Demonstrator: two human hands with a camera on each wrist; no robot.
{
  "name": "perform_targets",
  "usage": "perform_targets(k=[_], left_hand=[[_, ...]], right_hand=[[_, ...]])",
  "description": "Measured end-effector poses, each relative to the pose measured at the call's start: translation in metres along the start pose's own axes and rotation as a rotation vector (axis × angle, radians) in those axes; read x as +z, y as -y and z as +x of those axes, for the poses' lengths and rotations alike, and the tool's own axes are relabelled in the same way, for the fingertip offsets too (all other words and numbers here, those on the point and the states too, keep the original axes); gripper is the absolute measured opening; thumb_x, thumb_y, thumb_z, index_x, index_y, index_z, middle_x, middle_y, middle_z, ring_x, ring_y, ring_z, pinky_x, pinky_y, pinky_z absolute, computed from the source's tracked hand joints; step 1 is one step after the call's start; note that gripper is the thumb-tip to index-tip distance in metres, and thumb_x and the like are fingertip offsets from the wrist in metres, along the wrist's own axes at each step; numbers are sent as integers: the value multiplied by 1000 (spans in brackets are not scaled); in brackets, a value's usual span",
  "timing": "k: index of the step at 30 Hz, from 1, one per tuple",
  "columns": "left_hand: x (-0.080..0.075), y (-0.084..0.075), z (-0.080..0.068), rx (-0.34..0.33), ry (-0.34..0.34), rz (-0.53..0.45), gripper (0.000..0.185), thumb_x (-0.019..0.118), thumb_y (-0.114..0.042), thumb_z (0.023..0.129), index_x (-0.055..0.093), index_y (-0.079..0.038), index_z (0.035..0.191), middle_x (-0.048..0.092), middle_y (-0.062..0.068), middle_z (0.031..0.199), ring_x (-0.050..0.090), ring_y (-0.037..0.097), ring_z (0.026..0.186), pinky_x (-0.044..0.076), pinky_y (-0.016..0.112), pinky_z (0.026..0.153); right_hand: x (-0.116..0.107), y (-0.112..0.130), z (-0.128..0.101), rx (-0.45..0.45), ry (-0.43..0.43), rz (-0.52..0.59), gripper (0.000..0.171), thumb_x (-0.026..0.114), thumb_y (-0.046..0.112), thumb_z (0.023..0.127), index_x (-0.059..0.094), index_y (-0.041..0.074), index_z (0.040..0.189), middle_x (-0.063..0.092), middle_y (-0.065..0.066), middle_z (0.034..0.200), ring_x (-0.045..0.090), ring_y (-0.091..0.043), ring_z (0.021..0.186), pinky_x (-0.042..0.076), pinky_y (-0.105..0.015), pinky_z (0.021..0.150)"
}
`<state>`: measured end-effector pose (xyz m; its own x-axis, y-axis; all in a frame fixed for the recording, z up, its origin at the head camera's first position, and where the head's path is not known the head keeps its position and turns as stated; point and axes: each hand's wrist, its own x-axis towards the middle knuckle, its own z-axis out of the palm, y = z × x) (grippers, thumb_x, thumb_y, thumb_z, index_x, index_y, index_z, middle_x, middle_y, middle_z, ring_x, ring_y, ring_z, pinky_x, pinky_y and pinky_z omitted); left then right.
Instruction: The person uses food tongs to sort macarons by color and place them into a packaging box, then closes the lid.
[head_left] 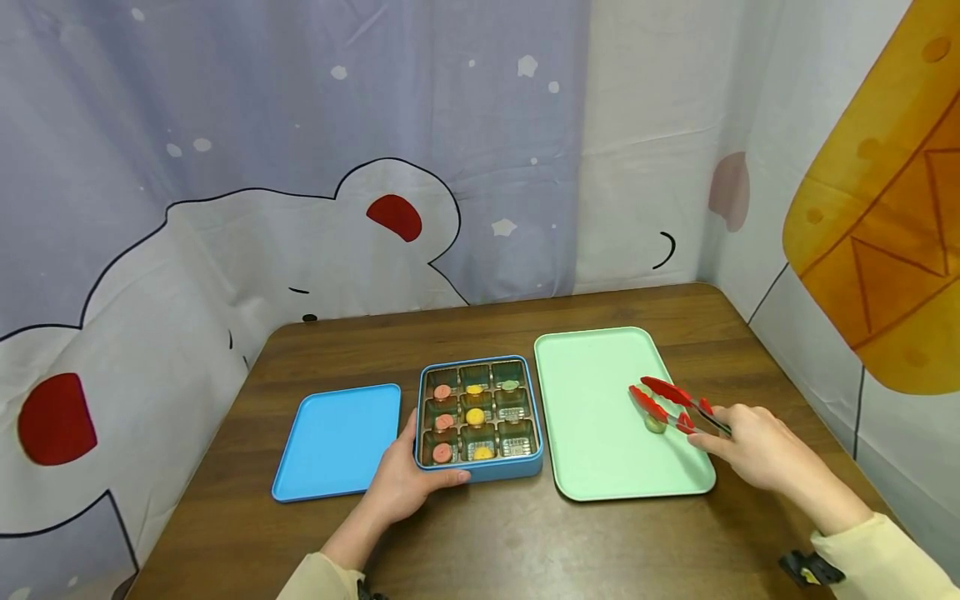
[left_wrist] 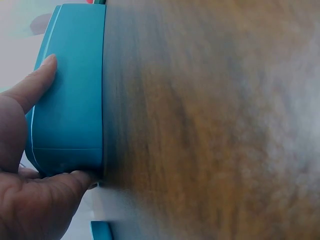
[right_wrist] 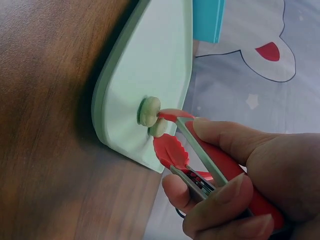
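Two hands work: the right hand (head_left: 753, 446) squeezes red-tipped metal tongs (head_left: 675, 406) beside a small green round sweet (head_left: 655, 424) on the mint-green plastic tray (head_left: 600, 467); a sideways nudge could roll it. The left hand (head_left: 408, 483) grips the blue compartment tin (head_left: 487, 472) on the tabletop (head_left: 525, 542).

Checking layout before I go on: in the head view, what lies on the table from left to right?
Blue lid → left hand → blue box → green tray → red tongs → right hand.
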<state>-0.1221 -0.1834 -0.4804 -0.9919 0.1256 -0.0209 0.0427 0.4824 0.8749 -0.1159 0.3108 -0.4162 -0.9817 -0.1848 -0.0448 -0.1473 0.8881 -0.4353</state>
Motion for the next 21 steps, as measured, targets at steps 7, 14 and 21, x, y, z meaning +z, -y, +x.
perform_targets(k=[7, 14, 21], left_hand=[[0, -1, 0, 1, 0, -7, 124, 102, -39, 70, 27, -27, 168, 70, -7, 129, 69, 16, 110, 52, 49, 97], [0, 0, 0, -5, 4, -18, 125, 102, -38, 70, 26, -27, 169, 70, -7, 130, 69, 16, 110, 52, 48, 97], [0, 0, 1, -22, -9, -18, 126, 102, -40, 69, 27, -25, 169, 69, -7, 131, 67, 17, 114, 50, 50, 99]], right_hand=[[-2, 0, -2, 2, 0, 4, 47, 75, 41, 99, 72, -2, 119, 36, 4, 64, 36, -18, 60, 30, -34, 54], [-6, 0, -4, 22, -4, -1, 59, 75, 50, 97, 71, -3, 122, 39, 5, 60, 38, -17, 58, 32, -34, 53], [-9, -2, -3, 28, 32, 1, 67, 74, 50, 98, 68, -10, 129, 36, 3, 63, 36, -17, 58, 31, -34, 53]])
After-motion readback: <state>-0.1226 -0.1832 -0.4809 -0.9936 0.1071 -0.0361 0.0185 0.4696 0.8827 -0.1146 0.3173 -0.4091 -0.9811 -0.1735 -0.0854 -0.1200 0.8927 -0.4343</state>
